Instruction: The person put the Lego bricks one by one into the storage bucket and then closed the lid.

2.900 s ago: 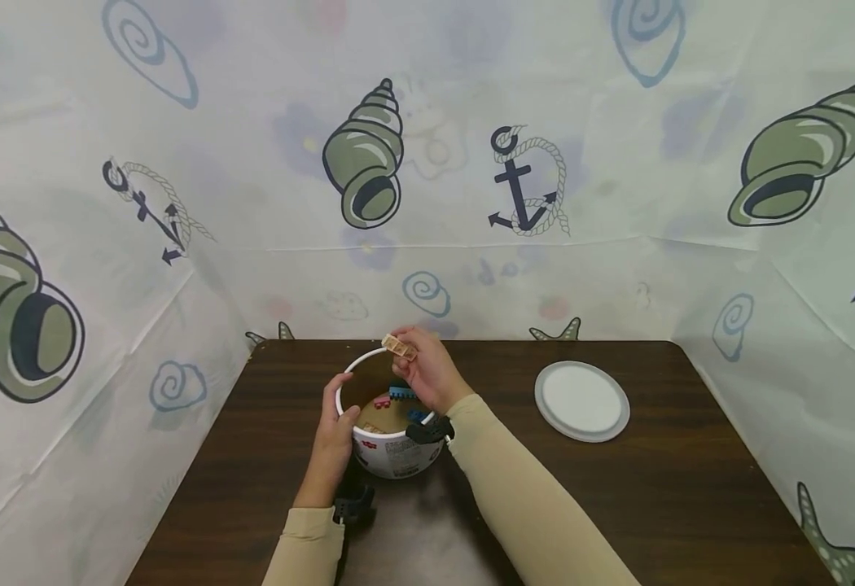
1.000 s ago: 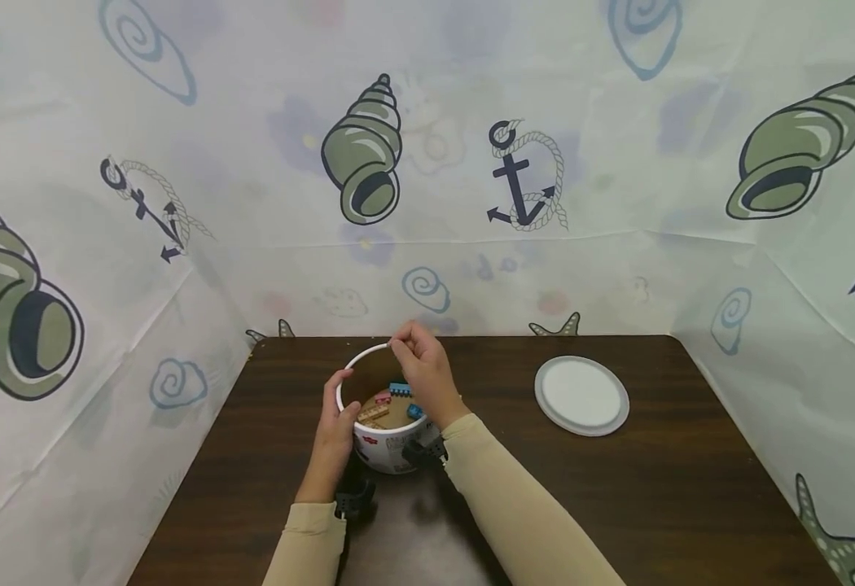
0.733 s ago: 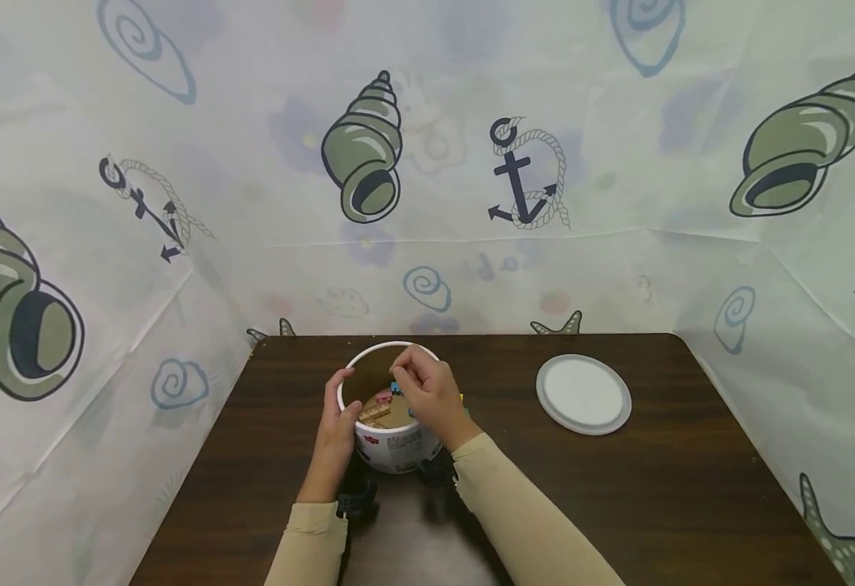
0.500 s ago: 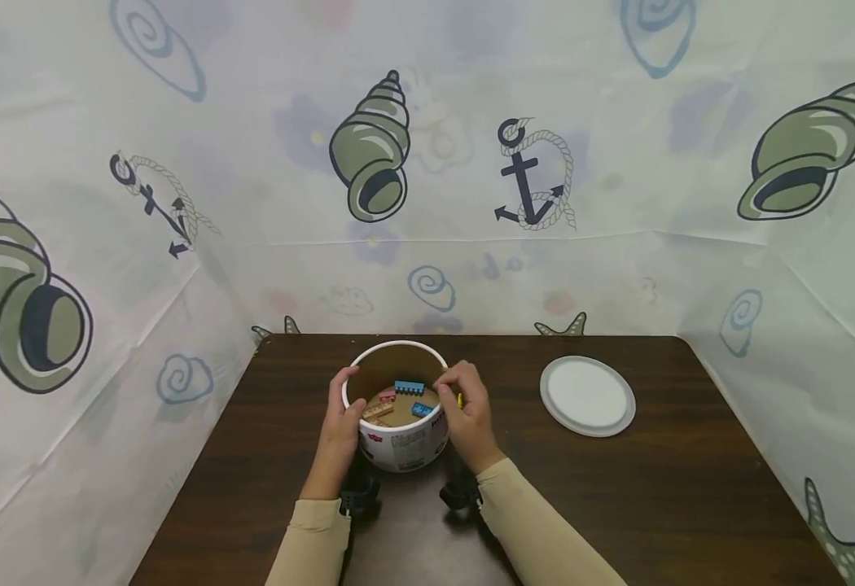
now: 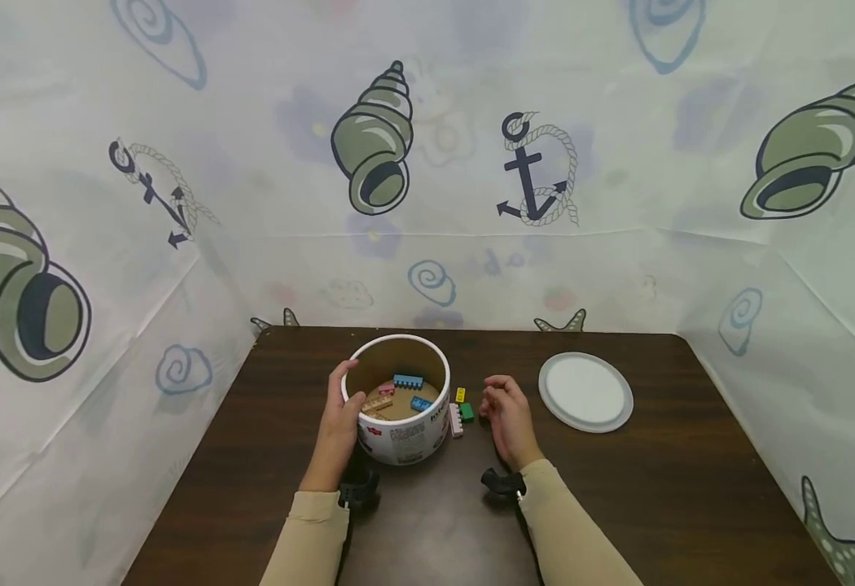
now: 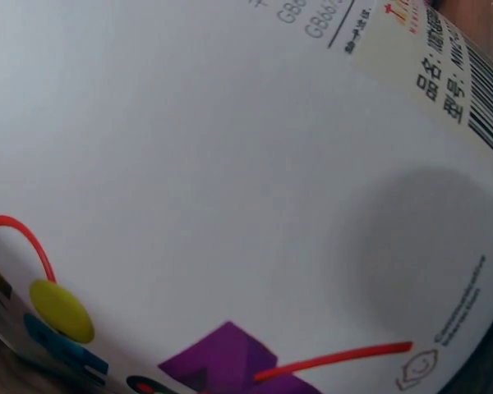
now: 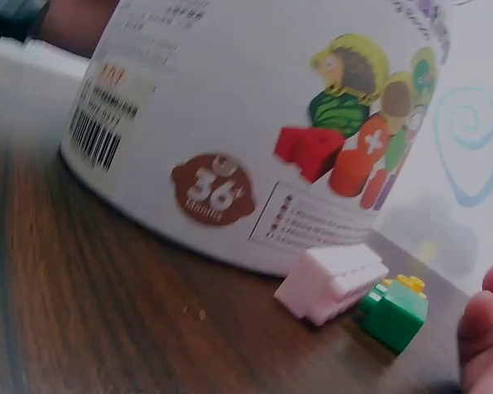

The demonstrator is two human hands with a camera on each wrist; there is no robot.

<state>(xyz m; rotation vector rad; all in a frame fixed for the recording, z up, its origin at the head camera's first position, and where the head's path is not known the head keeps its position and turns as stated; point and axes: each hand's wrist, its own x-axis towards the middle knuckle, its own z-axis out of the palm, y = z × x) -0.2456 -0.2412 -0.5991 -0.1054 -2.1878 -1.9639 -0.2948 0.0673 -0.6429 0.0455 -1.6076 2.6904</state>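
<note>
A round white bucket (image 5: 402,446) with printed sides stands on the table. My left hand (image 5: 338,423) grips its left wall, thumb over the rim and fingers around the outside. Inside lie a light-blue block (image 5: 408,381), a darker blue block (image 5: 420,404), a small red-pink block (image 5: 387,389) and tan blocks (image 5: 377,404). Just right of the bucket sit a pale pink block (image 5: 456,420), a green block (image 5: 466,413) and a yellow block (image 5: 460,395). My right hand (image 5: 511,422) is beside them, fingers loosely curled and holding nothing. In the right wrist view the pink block (image 7: 333,281) stands close by the bucket.
A round white lid (image 5: 586,392) lies flat on the dark wood table (image 5: 662,488), to the right of my right hand. A cloth backdrop (image 5: 457,163) printed with shells and anchors rises behind and at both sides.
My right hand held a tan block above the bucket; tan blocks now lie inside. The hand has moved right, off the bucket, uncovering the pink, green and yellow blocks. My left hand stays put.
</note>
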